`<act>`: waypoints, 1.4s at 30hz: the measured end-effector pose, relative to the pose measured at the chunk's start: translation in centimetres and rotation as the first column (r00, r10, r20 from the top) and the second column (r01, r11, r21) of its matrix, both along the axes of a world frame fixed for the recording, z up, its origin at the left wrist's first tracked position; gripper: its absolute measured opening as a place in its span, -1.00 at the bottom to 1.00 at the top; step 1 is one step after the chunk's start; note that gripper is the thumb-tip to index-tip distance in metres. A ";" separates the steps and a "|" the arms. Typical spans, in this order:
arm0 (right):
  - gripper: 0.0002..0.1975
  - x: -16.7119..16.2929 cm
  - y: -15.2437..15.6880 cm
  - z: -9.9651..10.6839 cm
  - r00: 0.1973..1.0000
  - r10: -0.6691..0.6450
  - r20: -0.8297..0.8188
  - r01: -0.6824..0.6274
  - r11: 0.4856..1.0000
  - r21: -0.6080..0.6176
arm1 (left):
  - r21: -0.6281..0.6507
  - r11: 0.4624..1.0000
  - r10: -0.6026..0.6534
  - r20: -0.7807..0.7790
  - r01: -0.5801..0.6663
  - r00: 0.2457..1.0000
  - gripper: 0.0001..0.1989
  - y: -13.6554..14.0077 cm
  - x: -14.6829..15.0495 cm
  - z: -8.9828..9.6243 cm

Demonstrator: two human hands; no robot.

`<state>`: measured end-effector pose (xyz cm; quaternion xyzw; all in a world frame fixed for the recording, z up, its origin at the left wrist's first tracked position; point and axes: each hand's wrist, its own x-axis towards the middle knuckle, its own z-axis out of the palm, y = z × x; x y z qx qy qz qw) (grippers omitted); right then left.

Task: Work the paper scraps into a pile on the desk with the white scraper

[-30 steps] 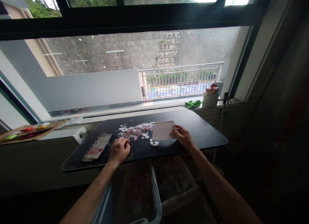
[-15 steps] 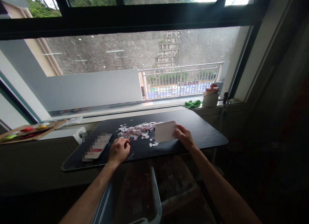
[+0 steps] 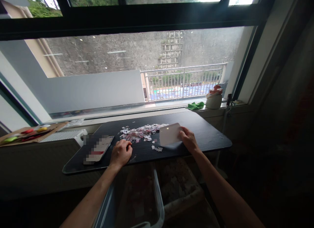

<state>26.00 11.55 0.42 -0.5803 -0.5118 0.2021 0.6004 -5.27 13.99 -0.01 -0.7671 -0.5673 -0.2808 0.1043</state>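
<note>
A phone [image 3: 100, 150] left of the paper scraps [image 3: 138, 133] shows unreadable writing. Right of the scraps, the right hand's [image 3: 188, 139] fingers pinch a white card [image 3: 169, 135]; in front, the left hand [image 3: 121, 152] rests, fingers curled.

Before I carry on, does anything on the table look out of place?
A few scraps lie on the table, apart and nearer than the heap, so they look stray. A white speck lies alone behind it.
</note>
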 end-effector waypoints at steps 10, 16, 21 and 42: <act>-0.63 -0.2 -0.3 0.5 0.994 0.101 0.029 -0.098 0.991 -0.092 | 0.002 1.000 0.006 0.007 -0.006 1.000 -0.80 -0.1 0.0 0.1; -0.62 -0.2 -0.4 0.5 0.996 0.093 0.009 -0.092 0.992 -0.088 | -0.002 1.000 -0.004 0.007 0.004 1.000 -0.79 -0.1 0.0 0.1; -0.63 -0.3 -0.6 0.7 0.996 0.084 0.037 -0.081 0.993 -0.087 | 0.003 1.000 0.002 0.007 -0.002 1.000 -0.80 -0.1 0.0 0.1; -0.65 -0.2 -0.1 0.1 0.989 0.139 0.047 -0.135 0.987 -0.084 | -0.027 1.000 0.004 0.010 -0.004 1.000 -0.80 -0.3 0.1 0.3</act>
